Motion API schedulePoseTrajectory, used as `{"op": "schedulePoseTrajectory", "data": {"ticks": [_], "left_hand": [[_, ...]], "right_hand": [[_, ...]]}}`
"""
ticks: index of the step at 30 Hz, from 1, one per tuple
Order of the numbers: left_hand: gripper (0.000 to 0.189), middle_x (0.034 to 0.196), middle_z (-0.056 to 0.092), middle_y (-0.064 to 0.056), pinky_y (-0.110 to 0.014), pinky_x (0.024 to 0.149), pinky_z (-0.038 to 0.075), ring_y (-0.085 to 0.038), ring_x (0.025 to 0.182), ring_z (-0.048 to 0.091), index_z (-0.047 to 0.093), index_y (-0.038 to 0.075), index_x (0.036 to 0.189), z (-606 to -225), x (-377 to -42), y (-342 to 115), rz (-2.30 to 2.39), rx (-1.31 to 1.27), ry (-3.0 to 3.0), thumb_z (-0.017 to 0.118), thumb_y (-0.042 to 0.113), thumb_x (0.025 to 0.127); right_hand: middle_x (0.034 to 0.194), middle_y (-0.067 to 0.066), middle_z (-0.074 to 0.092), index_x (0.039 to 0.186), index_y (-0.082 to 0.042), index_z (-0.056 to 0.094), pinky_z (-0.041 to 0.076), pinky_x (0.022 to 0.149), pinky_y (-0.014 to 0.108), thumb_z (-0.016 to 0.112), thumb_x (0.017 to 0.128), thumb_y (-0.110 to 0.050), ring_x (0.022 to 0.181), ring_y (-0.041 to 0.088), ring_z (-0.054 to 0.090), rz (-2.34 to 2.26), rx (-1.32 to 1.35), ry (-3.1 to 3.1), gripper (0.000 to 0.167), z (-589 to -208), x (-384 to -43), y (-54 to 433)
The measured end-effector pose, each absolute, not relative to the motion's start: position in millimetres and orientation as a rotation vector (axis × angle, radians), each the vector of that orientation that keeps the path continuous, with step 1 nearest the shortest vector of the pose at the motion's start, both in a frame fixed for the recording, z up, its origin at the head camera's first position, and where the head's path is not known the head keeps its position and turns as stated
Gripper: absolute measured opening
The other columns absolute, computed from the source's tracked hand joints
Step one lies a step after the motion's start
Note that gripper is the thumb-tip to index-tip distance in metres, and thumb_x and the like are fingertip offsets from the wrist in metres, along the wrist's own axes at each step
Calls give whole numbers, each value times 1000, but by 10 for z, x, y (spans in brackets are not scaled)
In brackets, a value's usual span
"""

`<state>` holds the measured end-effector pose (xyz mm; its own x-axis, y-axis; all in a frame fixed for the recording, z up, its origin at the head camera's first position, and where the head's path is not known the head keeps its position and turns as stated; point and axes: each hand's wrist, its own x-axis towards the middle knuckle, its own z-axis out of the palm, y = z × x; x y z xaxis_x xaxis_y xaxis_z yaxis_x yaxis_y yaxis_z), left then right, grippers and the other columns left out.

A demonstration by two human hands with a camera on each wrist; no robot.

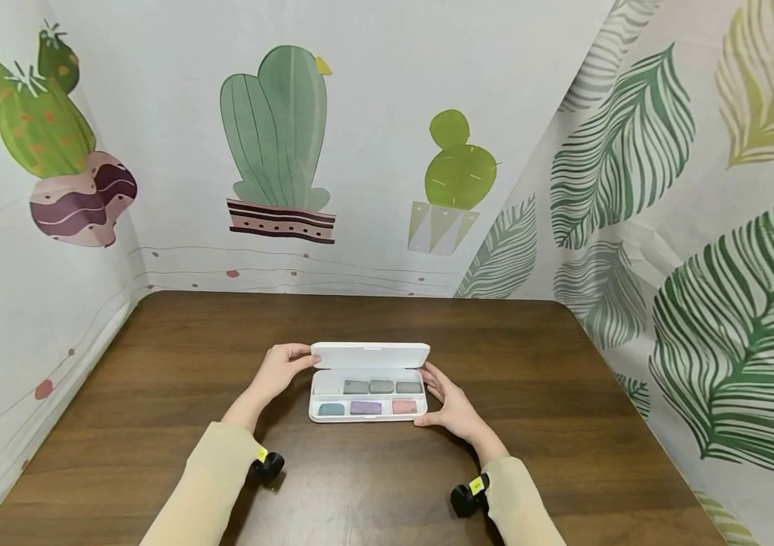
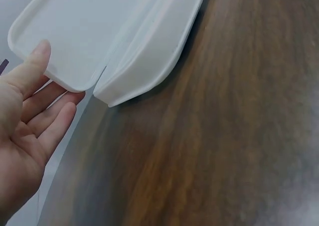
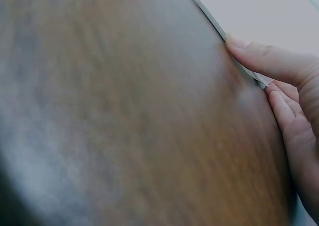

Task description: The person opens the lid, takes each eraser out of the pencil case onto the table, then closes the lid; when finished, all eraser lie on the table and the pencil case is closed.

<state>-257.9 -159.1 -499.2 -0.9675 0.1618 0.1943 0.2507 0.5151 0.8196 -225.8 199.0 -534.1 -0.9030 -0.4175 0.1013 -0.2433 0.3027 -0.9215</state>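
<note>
Two holds noted: your left hand (image 1: pixel 282 371) pinches the lid (image 1: pixel 370 355), your right hand (image 1: pixel 453 407) grips the open case (image 1: pixel 366 418), mid-way across the table (image 1: pixel 359 485); lid adjustment seems in hand, next calling for steadiness.

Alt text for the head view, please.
An open white case sits on a wooden table, left hand pinching the raised lid at its left edge and right hand gripping the case's right side. Inside, grey pieces lie behind blue, purple and pink pieces. A backdrop printed with cacti and leaves is behind.
</note>
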Motion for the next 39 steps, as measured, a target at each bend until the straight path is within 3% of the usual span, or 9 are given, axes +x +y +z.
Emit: {"op": "schedulePoseTrajectory", "data": {"ticks": [13,20,26,39], "left_hand": [[35,110,70,-26,-40,88,55,-35,101,68,64,-11,116,-5032,-2648,-1520,-1658,-198,-2586,68,14,92],[32,106,70,-25,-43,89,54,-34,102,67,65,-10,114,-5102,-2685,-1482,-1654,-127,-2577,69,13,91],[31,105,71,-25,-37,85,57,-32,100,68,66,-10,113,-5129,-2703,-1464,-1692,-86,-2556,69,12,91],[32,102,71,-25,-24,75,57,-15,84,69,65,-11,114,-5163,-2723,-1406,-1773,23,-2535,69,9,90]], "right_hand": [[149,29,38,151,8,19,31,113,46,87,68,0,140,41,36,-1636,-605,2416,108,-5349,-2262,1995],[148,31,39,151,10,18,32,112,49,87,66,3,139,43,38,-1635,-627,2431,108,-5346,-2252,1998],[149,29,38,151,7,19,31,113,48,87,67,1,140,42,37,-1637,-599,2417,108,-5335,-2248,1992],[150,31,36,151,9,16,31,112,48,85,67,6,140,43,36,-1610,-607,2442,108,-5364,-2271,1992]]}}
